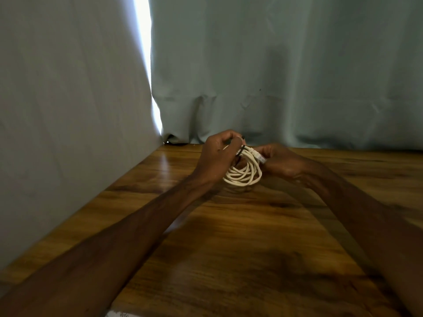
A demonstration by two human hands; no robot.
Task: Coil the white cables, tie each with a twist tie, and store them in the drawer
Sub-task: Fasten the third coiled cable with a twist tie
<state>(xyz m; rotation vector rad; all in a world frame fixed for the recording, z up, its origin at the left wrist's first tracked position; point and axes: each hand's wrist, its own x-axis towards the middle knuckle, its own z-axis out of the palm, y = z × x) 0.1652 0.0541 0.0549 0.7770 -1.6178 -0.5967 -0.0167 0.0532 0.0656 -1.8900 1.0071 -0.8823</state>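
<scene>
Both hands hold the coiled white cable (243, 171) upright above the wooden table (229, 236), left hand (217, 154) pinching the black twist tie (241, 150) on top, right hand (280, 163) gripping the connector end, loops hanging downward.

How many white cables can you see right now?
1. The coiled white cable is over the wooden table, gripped by the left hand and the right hand, with a black twist tie around its top. Others may lie out of view.
</scene>
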